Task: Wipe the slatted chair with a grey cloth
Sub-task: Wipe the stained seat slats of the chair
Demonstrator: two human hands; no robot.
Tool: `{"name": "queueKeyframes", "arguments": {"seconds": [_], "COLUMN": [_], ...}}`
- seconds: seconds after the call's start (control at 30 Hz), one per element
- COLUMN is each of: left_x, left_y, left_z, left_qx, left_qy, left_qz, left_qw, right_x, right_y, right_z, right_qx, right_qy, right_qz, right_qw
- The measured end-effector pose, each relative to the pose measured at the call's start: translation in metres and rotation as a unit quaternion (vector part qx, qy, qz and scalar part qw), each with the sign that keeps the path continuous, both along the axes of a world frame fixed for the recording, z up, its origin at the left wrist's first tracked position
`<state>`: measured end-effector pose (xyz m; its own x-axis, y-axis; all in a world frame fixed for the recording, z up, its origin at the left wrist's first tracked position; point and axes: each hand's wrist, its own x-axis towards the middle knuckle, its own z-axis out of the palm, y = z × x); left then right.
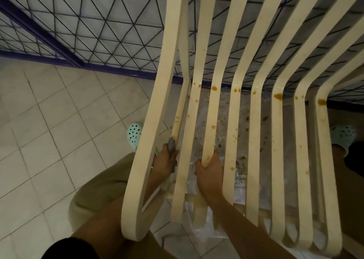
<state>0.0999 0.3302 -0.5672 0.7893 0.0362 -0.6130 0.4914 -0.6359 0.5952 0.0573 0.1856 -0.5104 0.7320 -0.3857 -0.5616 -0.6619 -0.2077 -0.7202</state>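
Fingers [216,159] of the right hand [208,177] curl round a stained slat [209,138] of the slatted chair [234,121]. The left hand [164,162], partly hidden behind the armrest [148,136], grips the grey cloth [171,143], mostly concealed, against the outermost slat [175,126].

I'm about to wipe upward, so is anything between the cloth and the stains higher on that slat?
Nothing visible. The left hand holds the cloth against the slat by the armrest, and the slat runs bare up to the stain. The right hand grips another slat, off to the side.
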Motion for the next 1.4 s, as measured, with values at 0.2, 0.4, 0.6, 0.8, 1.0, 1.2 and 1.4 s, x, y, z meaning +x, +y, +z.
{"name": "queueKeyframes", "arguments": {"seconds": [0.2, 0.4, 0.6, 0.8, 1.0, 1.2, 1.4], "left_x": [0.05, 0.112, 0.175, 0.214, 0.2, 0.141, 0.07], "left_y": [-0.017, -0.036, -0.05, -0.06, -0.055, -0.041, -0.026], "left_z": [-0.003, -0.015, -0.023, -0.029, -0.048, -0.036, -0.02], "left_qx": [-0.01, 0.008, -0.008, 0.057, 0.191, 0.141, 0.125], "left_qy": [-0.04, -0.053, -0.026, -0.063, -0.133, -0.117, -0.095], "left_qz": [0.022, 0.009, 0.012, -0.06, -0.212, -0.216, -0.212], "left_qw": [0.999, 0.998, 1.0, 0.995, 0.949, 0.959, 0.964], "right_x": [0.001, 0.004, 0.002, 0.001, 0.002, 0.003, 0.006], "right_y": [0.002, 0.004, 0.003, 0.002, -0.001, 0.0, 0.001], "right_z": [-0.003, -0.008, -0.004, -0.005, -0.005, -0.004, -0.002], "right_qx": [0.001, -0.011, 0.011, 0.01, 0.006, 0.007, 0.001], "right_qy": [0.008, 0.016, 0.01, -0.004, 0.007, 0.012, 0.033], "right_qz": [-0.002, -0.005, -0.012, -0.004, -0.005, -0.011, -0.012], "right_qw": [1.0, 1.0, 1.0, 1.0, 1.0, 1.0, 0.999]}}
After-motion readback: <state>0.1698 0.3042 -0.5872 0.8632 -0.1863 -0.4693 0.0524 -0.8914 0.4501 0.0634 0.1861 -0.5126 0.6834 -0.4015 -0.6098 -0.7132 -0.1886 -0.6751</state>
